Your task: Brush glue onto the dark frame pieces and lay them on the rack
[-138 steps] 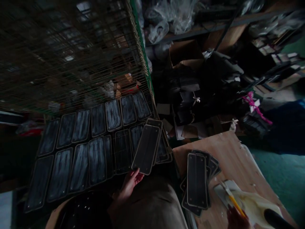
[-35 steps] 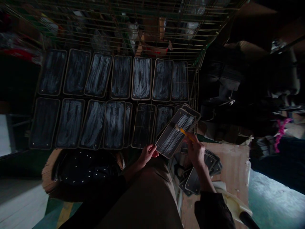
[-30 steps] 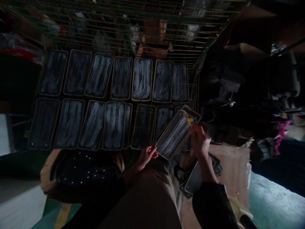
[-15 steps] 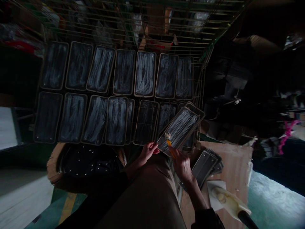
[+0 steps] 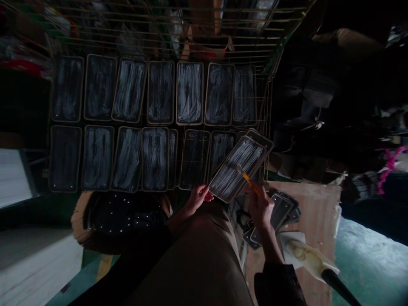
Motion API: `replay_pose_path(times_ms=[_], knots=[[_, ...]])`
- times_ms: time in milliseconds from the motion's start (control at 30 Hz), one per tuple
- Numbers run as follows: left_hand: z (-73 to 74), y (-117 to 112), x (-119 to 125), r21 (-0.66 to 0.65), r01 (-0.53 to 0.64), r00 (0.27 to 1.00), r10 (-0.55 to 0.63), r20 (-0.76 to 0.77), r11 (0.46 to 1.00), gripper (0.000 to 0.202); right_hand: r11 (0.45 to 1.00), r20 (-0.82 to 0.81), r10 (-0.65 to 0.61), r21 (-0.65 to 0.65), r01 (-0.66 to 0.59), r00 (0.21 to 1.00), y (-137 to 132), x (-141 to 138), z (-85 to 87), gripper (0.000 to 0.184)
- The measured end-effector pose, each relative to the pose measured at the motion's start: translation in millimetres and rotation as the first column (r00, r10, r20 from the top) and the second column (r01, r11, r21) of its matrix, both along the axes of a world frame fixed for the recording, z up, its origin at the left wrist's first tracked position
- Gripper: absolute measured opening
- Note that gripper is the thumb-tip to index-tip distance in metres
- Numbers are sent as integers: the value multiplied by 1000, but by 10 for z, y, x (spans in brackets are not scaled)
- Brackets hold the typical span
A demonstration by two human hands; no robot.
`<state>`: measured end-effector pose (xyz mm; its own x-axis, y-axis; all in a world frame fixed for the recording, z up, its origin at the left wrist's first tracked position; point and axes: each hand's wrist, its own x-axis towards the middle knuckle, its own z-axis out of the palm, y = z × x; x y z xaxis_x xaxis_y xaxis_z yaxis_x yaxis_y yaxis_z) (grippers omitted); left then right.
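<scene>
Panel [image 5: 230,171] in left hand [image 5: 196,199], right hand [image 5: 261,208] apparently just beside

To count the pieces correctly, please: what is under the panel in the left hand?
Under the held panel, another dark panel shows past its far end; the rest is covered.

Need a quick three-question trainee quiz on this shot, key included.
1. Which hand holds the brush?
2. True or false: the left hand grips the held panel at a corner.
3. In this view, the brush tip shows over the held panel's: a) corner, b) middle, c) far edge.

Key: 1. the right hand; 2. true; 3. b
</scene>
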<state>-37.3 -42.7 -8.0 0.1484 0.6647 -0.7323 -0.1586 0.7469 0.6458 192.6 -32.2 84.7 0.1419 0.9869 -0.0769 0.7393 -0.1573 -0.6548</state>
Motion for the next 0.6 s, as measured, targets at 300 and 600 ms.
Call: replay_pose_path(times_ms=[300,600], knots=[[-60,2,56,7,16,998,-15,-59,1000,45,944,-313,-97,-330,-13,945,-611,-52,55,28],[-136,-5,114,44,-1,992,7,-124,999,41,926,-231,-364,16,378,902,361,336,-32,36]])
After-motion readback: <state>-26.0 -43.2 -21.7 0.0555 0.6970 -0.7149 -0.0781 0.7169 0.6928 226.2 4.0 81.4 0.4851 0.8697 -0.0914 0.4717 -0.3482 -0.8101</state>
